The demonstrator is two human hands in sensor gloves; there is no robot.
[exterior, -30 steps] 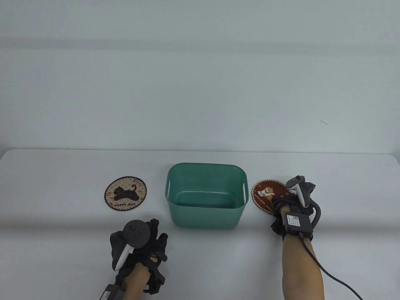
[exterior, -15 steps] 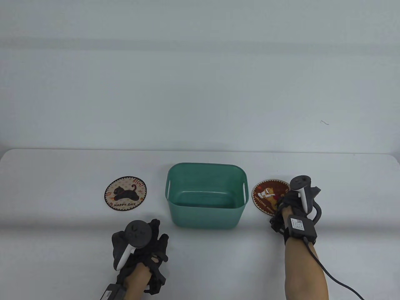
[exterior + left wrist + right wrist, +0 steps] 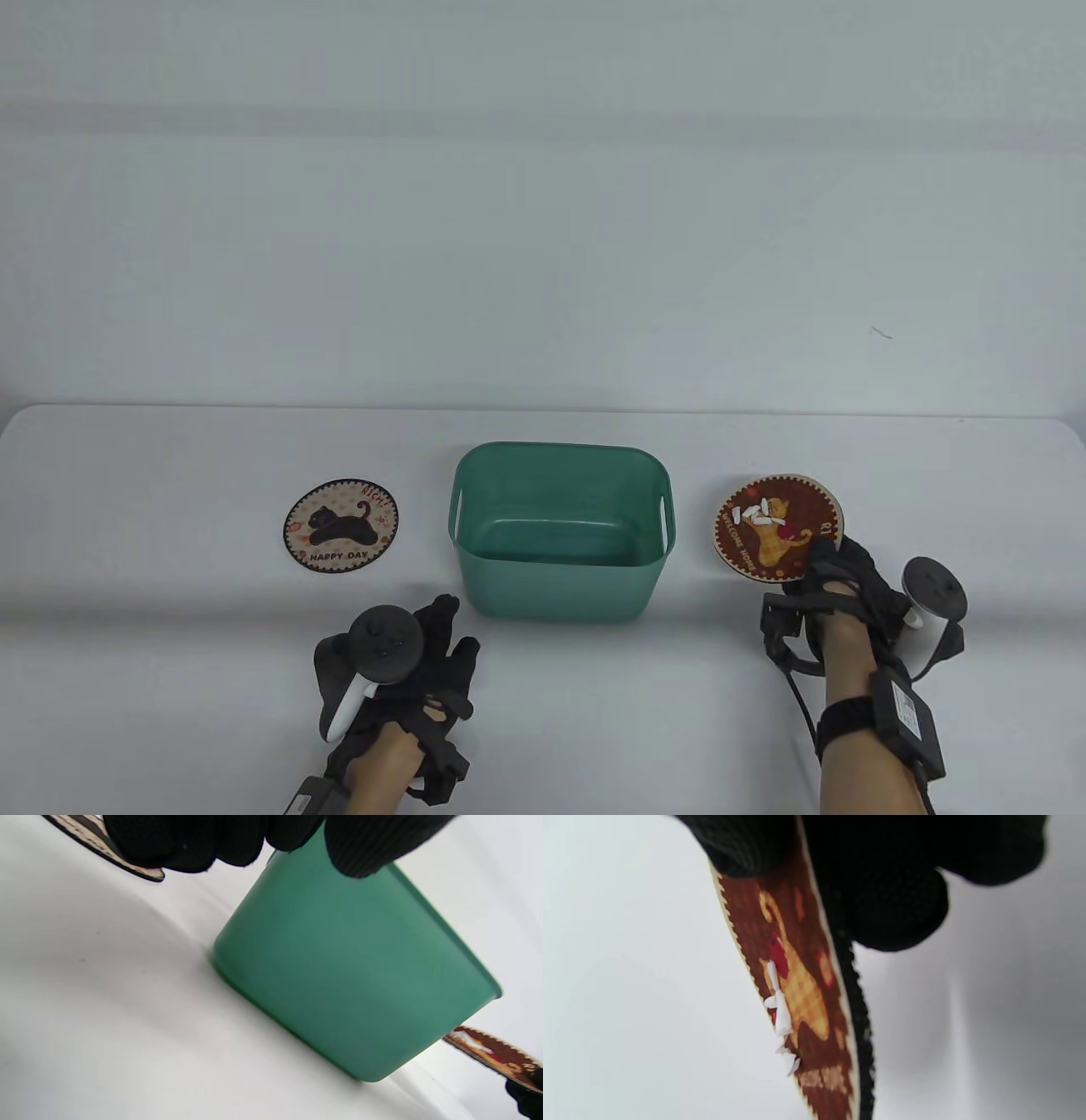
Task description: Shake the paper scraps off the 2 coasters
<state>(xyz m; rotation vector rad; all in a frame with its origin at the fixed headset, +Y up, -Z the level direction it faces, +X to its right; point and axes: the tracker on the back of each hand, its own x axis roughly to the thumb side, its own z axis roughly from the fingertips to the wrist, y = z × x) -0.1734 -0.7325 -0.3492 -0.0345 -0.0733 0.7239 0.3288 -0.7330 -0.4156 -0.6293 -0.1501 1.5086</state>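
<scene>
A brown round coaster (image 3: 779,528) with an orange cat print is off the table, right of the green bin. My right hand (image 3: 821,562) pinches its near right edge. White paper scraps (image 3: 753,512) lie on its left part. In the right wrist view the brown coaster (image 3: 801,997) hangs edge-on from my fingers (image 3: 895,912), and the scraps (image 3: 780,1014) cling to its face. The black cat coaster (image 3: 341,525) lies flat left of the bin, with no scraps showing on it. My left hand (image 3: 441,649) rests open on the table, holding nothing.
The green plastic bin (image 3: 562,475) stands between the two coasters; its inside looks bare. In the left wrist view the bin's wall (image 3: 352,984) fills the middle. The white table's far edge (image 3: 543,409) runs behind the bin.
My right hand has turned over, taken the brown coaster by its edge and lifted it, drawing it right and toward me. The left hand has slid a little to the right.
</scene>
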